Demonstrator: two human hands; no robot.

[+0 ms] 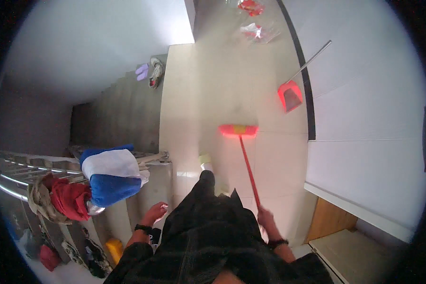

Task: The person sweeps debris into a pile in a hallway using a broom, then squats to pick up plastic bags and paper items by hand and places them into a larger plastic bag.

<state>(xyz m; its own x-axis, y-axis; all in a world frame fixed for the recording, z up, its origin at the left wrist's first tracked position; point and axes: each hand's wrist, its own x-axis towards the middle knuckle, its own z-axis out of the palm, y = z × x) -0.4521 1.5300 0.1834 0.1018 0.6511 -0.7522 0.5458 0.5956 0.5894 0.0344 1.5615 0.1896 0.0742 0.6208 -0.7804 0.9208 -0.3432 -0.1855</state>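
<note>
My right hand [267, 221] is wrapped round the upper part of a red broom handle. The broom [249, 165] slants away from me, its pink-red head with a yellow middle resting on the tiled floor ahead. My left hand [154, 214] hangs at my left side, beside the stair railing, with its fingers curled. Something small and whitish shows at its fingertips, too blurred to name. A red dustpan [290, 97] with a long metal handle stands to the right of the broom head, its handle leaning toward the wall.
Clear plastic bags with red contents [258, 32] lie on the far floor. Stairs [123, 109] drop away on the left, with shoes [155, 73] and purple slippers [141, 72] at their edge. Blue-and-white cloth [112, 175] and red cloth [71, 198] hang over the railing [9, 189]. A wooden cabinet [331, 220] stands at the near right.
</note>
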